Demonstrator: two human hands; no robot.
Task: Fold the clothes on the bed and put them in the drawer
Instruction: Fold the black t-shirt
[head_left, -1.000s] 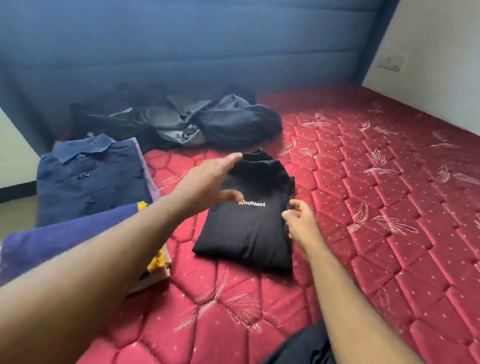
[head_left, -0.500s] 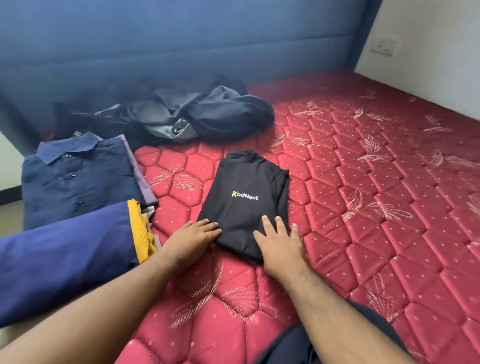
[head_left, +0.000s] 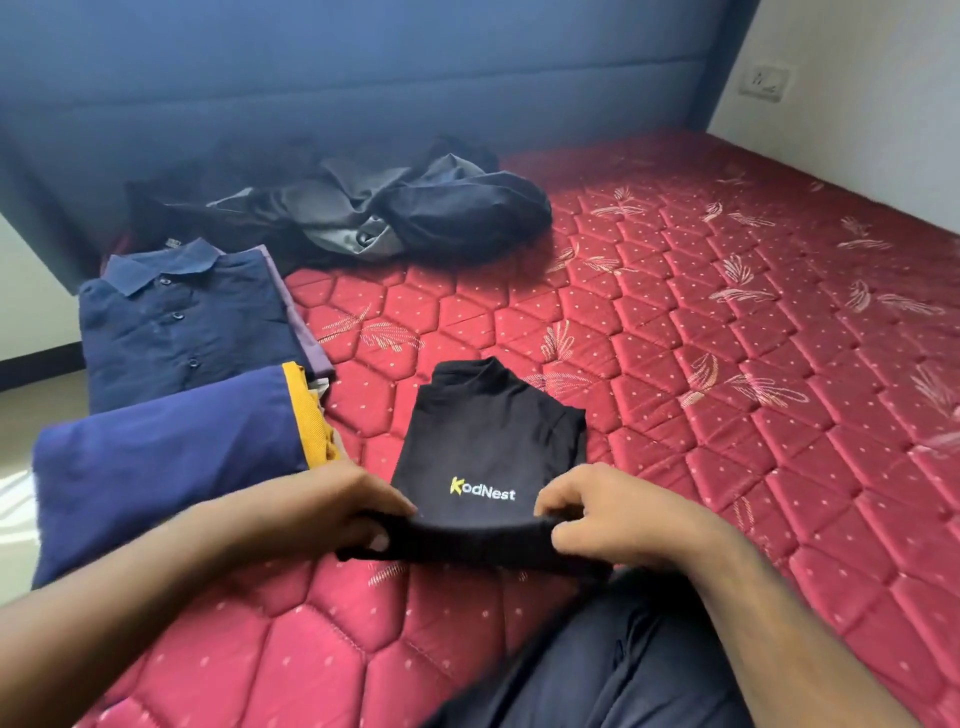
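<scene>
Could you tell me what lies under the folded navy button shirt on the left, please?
A purple garment's edge shows beneath the navy shirt; the rest of it is covered.

3 folded shirts (head_left: 488, 441), 1 unfolded pile (head_left: 374, 213), 2 hands (head_left: 337, 509).
</scene>
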